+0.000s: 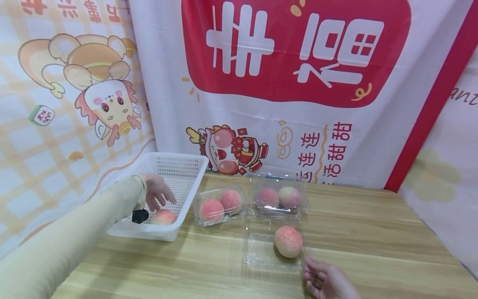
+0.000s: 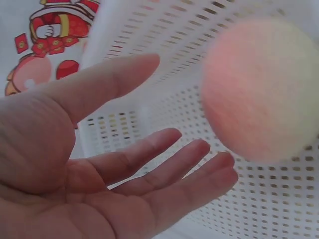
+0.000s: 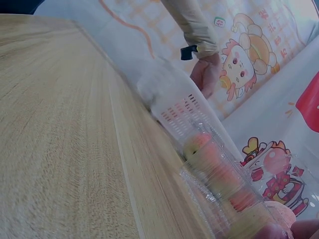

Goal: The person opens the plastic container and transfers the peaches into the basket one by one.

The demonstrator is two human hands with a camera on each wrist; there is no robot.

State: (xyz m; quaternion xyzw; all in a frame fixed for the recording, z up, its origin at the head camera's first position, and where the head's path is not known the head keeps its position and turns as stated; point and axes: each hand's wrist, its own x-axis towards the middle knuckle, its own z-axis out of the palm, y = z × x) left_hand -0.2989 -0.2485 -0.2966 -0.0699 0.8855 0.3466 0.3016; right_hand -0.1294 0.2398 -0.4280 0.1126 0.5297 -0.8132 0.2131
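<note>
Closest to me, the cream sleeve [image 1: 74,236] slants up from the lower left of the frame, and at its end my left grip [image 1: 157,192] hangs inside the white basket [image 1: 191,199], left of centre. Left wrist view now: thumb well apart from relaxed, spread fingers, nothing held, and the basket peach [image 2: 261,92] just beyond the fingertips, no contact that I can see.

Down at lower right, my right grip [image 1: 326,278] looks curled in a light pinch on the edge of the clear box [image 1: 257,254]. One peach [image 1: 288,242] sits in there, toward its right; the bare space is on the left. Two more boxes, the left box [image 1: 232,220] and the back box [image 1: 280,211], stand on the table [image 1: 373,249] at centre, a pair of peaches in each.

I judge this step to be picking up the basket peach. I'd get the fingers round its far side, thumb opposite, and close gently, since squeezing could bruise it. Meanwhile I'd keep that pinch light; thin plastic may buckle.
</note>
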